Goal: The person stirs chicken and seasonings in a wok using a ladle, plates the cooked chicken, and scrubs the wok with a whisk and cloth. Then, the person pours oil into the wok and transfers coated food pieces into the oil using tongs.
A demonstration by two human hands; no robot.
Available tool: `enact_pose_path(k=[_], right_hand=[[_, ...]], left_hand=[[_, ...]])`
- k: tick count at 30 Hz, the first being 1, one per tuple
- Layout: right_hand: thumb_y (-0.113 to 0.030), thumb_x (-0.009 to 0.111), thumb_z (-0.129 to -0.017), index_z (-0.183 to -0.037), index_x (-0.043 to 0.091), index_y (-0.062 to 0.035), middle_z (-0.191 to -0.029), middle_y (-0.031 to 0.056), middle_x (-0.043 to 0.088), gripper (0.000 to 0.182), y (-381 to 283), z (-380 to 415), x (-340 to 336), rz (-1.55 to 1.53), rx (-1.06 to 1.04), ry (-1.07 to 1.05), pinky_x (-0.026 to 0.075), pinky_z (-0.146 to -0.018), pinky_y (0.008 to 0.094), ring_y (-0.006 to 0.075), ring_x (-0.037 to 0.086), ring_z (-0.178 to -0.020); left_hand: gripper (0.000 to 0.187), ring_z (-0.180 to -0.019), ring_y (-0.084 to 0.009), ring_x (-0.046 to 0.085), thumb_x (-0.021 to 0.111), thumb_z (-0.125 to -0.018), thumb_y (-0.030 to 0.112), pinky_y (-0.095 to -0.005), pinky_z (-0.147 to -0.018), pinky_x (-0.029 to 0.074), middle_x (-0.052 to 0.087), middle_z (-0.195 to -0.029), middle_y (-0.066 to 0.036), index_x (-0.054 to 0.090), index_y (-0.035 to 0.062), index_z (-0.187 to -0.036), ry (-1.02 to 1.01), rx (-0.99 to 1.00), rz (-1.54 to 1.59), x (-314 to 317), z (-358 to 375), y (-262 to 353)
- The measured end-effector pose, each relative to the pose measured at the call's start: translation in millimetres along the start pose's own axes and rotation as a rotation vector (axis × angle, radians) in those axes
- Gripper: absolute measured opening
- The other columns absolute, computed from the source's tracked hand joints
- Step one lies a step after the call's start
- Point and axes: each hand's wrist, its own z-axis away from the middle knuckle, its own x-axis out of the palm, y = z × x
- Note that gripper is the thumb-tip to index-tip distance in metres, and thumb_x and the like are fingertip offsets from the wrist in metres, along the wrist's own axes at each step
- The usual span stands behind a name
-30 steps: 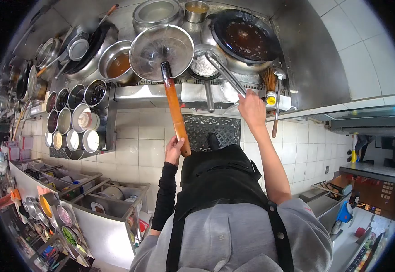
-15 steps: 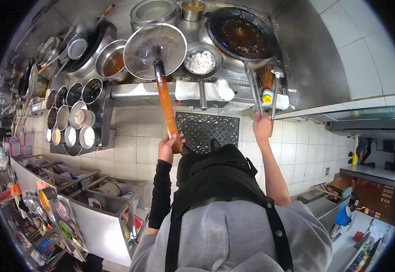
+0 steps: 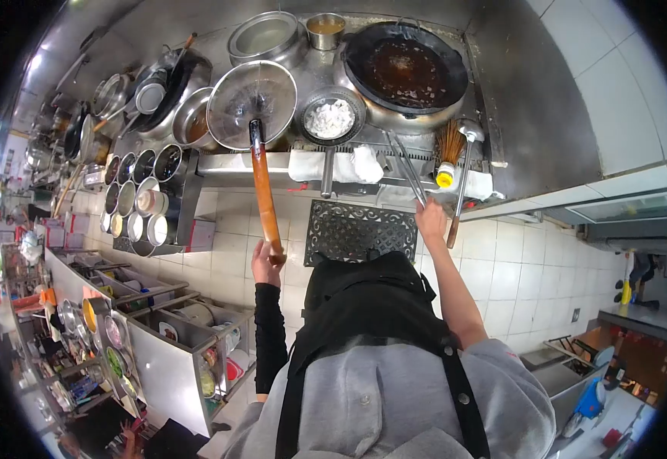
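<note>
My left hand point(image 3: 266, 262) is wrapped round the end of the long wooden handle of a wide mesh strainer point(image 3: 230, 103). Its round bowl hangs over the stove beside a small perforated ladle point(image 3: 328, 180) heaped with white pieces of food point(image 3: 330, 120). In my right hand point(image 3: 431, 220) is a pair of long metal tongs point(image 3: 408, 170), their tips pointing at the stove's front edge, below the wok. Dark oil with small bits in it point(image 3: 402, 69) fills the black wok point(image 3: 450, 57) behind them.
A bamboo brush point(image 3: 449, 141), a yellow-capped bottle point(image 3: 445, 177) and a ladle point(image 3: 464, 164) stand right of the tongs. Pots point(image 3: 200, 115) sit along the stove. At left are several seasoning tins point(image 3: 144, 164). A black mat point(image 3: 360, 229) lies on the floor.
The tongs have come away from the wok's near rim, and their two arms now show spread apart. My left hand and the strainer have shifted slightly left and down in view.
</note>
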Motion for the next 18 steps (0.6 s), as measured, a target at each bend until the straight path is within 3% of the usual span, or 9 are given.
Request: enact_pose_path(k=[1, 4, 5, 7, 12, 14, 15, 17, 18], right_hand=[[-0.033, 0.059, -0.093, -0.095, 0.065, -0.0015, -0.092, 0.0234, 0.069, 0.033, 0.4, -7.0, -0.3, -0.007, -0.015, -0.014, 0.055, -0.076, 0.0514, 0.0422, 0.068, -0.086], [-0.033, 0.058, -0.093, -0.093, 0.066, -0.0025, -0.090, 0.0232, 0.069, 0.032, 8.1, -39.5, 14.3, 0.002, -0.168, 0.023, 0.055, -0.074, 0.0512, 0.0416, 0.068, -0.083], [-0.034, 0.058, -0.093, -0.093, 0.066, -0.0022, -0.090, 0.0234, 0.069, 0.032, 10.8, -55.7, 25.1, 0.000, -0.227, 0.030, 0.055, -0.074, 0.0511, 0.0414, 0.068, -0.083], [-0.035, 0.057, -0.094, -0.096, 0.065, 0.0001, -0.096, 0.0233, 0.067, 0.036, -0.2, -80.1, 21.7, 0.027, -0.278, -0.072, 0.056, -0.075, 0.0485, 0.0399, 0.067, -0.089], [-0.031, 0.054, -0.096, -0.107, 0.060, 0.0008, -0.113, 0.0168, 0.056, 0.034, -30.6, -83.4, 29.5, 0.035, -0.444, 0.146, 0.046, -0.090, 0.0491, 0.0362, 0.051, -0.111], [-0.028, 0.054, -0.096, -0.108, 0.061, 0.0003, -0.113, 0.0157, 0.055, 0.031, -40.0, -52.3, 16.3, -0.012, -0.549, 0.255, 0.043, -0.091, 0.0497, 0.0362, 0.048, -0.112], [-0.022, 0.052, -0.095, -0.108, 0.062, 0.0005, -0.108, 0.0173, 0.056, 0.028, -36.2, -30.9, 15.8, -0.001, -0.665, 0.254, 0.041, -0.090, 0.0500, 0.0372, 0.050, -0.108], [-0.018, 0.052, -0.093, -0.106, 0.063, 0.0025, -0.109, 0.0209, 0.057, 0.027, -22.5, 23.4, 36.0, -0.057, -0.645, -0.123, 0.041, -0.096, 0.0485, 0.0382, 0.051, -0.114], [-0.014, 0.058, -0.085, -0.099, 0.067, -0.0004, -0.105, 0.0238, 0.063, 0.021, 3.4, 39.0, 87.1, -0.063, -0.814, -0.121, 0.041, -0.101, 0.0488, 0.0382, 0.057, -0.103]], left_hand=[[0.055, -0.113, -0.0320, 0.057, 0.050, -0.099, 0.036, -0.0523, -0.092, 0.048, 0.051, -0.132, -0.015, 0.033, 0.0115, -0.145, 0.041, 0.087, 0.015, -0.9, 3.7, -8.1], [0.062, -0.120, -0.0409, 0.050, 0.044, -0.099, 0.045, -0.0560, -0.098, 0.043, 0.030, -0.149, -0.021, 0.031, 0.0107, -0.148, 0.154, 0.038, 0.332, -0.5, 32.1, -21.0], [0.066, -0.122, -0.0470, 0.049, 0.038, -0.099, 0.052, -0.0583, -0.104, 0.037, 0.032, -0.149, -0.024, 0.029, 0.0116, -0.150, 0.173, 0.049, 0.349, 0.8, 42.0, -29.5], [0.064, -0.124, -0.0453, 0.048, 0.034, -0.100, 0.053, -0.0578, -0.104, 0.039, 0.039, -0.143, -0.025, 0.031, 0.0102, -0.148, 0.152, -0.020, 0.321, -4.1, 64.5, -45.6], [0.057, -0.118, -0.0357, 0.054, 0.037, -0.102, 0.048, -0.0479, -0.099, 0.045, 0.053, -0.135, -0.019, 0.045, 0.0067, -0.139, 0.056, -0.311, 0.115, -33.3, 118.2, -105.2], [0.051, -0.111, -0.0293, 0.059, 0.038, -0.102, 0.042, -0.0425, -0.094, 0.047, 0.059, -0.128, -0.014, 0.050, 0.0057, -0.136, 0.038, -0.350, -0.090, -30.7, 138.5, -129.7], [0.048, -0.092, -0.0225, 0.063, 0.046, -0.100, 0.040, -0.0358, -0.082, 0.051, 0.065, -0.117, -0.011, 0.054, 0.0054, -0.133, 0.029, -0.333, -0.091, -29.3, 145.1, -145.3], [0.048, -0.095, -0.0231, 0.063, 0.051, -0.098, 0.039, -0.0365, -0.085, 0.051, 0.066, -0.117, -0.011, 0.054, 0.0062, -0.134, -0.136, -0.242, -0.363, -38.0, 143.5, -172.4], [0.049, -0.097, -0.0234, 0.063, 0.053, -0.097, 0.039, -0.0368, -0.086, 0.051, 0.066, -0.117, -0.011, 0.054, 0.0066, -0.134, -0.221, -0.196, -0.504, -46.3, 140.5, -186.3]])
